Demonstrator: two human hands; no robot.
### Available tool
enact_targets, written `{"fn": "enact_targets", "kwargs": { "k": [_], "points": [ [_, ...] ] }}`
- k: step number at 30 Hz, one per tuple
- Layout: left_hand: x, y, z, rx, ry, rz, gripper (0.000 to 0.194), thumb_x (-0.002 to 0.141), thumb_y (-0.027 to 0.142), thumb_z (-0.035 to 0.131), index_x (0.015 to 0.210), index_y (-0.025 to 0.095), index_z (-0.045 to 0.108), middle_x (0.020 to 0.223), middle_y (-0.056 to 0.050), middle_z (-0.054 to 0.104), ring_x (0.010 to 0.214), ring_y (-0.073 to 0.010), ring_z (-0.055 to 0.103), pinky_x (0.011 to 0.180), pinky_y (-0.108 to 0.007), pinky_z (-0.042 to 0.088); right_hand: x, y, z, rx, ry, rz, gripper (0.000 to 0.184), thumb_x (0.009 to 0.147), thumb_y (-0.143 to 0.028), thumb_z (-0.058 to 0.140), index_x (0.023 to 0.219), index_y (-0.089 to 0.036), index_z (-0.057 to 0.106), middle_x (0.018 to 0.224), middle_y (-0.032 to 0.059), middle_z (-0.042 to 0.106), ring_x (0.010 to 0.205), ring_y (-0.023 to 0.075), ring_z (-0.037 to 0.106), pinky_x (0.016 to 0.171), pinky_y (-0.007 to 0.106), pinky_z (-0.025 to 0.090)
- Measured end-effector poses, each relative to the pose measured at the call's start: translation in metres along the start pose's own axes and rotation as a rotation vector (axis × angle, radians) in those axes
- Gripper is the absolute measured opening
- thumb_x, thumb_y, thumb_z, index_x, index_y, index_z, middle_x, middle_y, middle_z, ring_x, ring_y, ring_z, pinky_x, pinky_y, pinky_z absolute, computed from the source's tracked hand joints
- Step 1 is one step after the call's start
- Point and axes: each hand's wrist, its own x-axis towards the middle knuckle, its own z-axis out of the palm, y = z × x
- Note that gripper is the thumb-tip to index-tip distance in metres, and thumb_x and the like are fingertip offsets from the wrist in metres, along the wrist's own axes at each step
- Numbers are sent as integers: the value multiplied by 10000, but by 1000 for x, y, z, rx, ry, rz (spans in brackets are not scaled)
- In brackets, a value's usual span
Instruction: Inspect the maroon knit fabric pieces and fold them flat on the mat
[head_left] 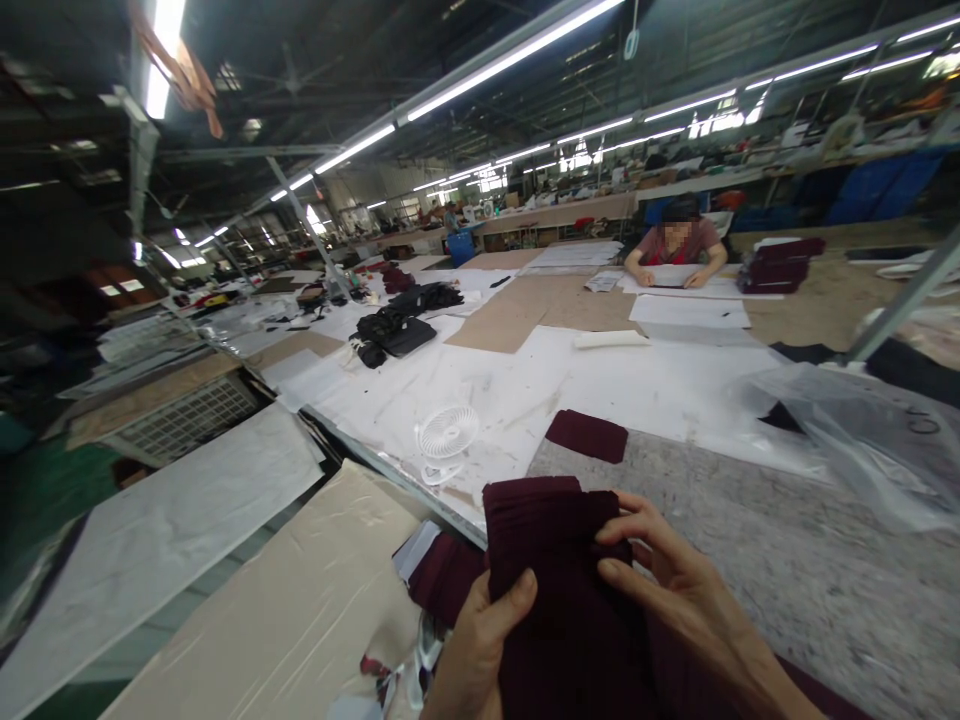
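Between my two hands is a thick bundle of dark maroon fabric pieces, its layered edges showing at the top. My left hand grips the bundle's left side, thumb pressed on the front. At the upper right corner, the thumb and fingers of my right hand pinch the fabric layers. Just beyond lies a small maroon fabric piece on a grey mottled sheet. Left of the bundle is another maroon stack with a pale piece at its end.
A small white fan stands on the white-covered table. Black fabric bundles lie farther back. A person works across the table beside a maroon stack. Clear plastic and a metal post are at right.
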Motion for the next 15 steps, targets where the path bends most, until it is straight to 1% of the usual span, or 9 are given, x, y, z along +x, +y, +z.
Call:
{"fn": "enact_targets", "kwargs": {
  "k": [2,4,6,7,8,10,15],
  "points": [
    [1,0,-2,25,-4,2,387,698,261,739,1055,130,669,937,-135,745,1023,-320,646,997,-494,424,1,2,-2,-129,-25,-137,169,776,-430,655,851,-279,658,1316,62,452,1211,287,479,950,470,451],
    [2,-1,-4,64,1,6,390,686,293,749,1028,121,676,918,-139,744,1002,-320,654,989,-477,429,2,1,-3,-347,-15,-358,147,826,-346,615,963,-311,659,1382,56,400,1269,296,410,990,523,404],
    [3,-4,-6,97,24,15,375,681,314,754,993,120,683,886,-136,745,978,-313,661,978,-456,435,1,-5,-2,-589,34,-598,200,826,-274,622,1016,-323,657,1430,50,341,1312,325,328,1001,569,371],
    [4,-6,-7,113,34,23,373,676,323,757,981,120,684,872,-133,744,967,-311,664,970,-451,439,1,-8,0,-685,51,-687,208,821,-259,629,1018,-318,658,1438,53,324,1322,340,296,994,584,367],
    [5,-8,-8,130,40,32,377,669,329,763,972,121,684,859,-131,743,954,-311,667,960,-451,443,0,-12,2,-754,47,-744,209,818,-258,632,1020,-307,655,1439,62,315,1323,351,277,983,593,372],
    [6,-13,-10,160,44,43,387,653,333,773,965,124,681,842,-125,741,924,-311,672,941,-463,449,-1,-17,7,-815,2,-777,197,821,-277,630,1018,-281,641,1420,86,321,1313,360,271,955,594,400],
    [9,-21,-15,205,59,59,382,640,341,783,934,121,679,797,-108,732,877,-306,675,938,-487,433,-1,-18,14,-798,-62,-716,69,813,-249,635,877,-238,612,1298,102,381,1238,346,324,913,568,448]
  ]
}}
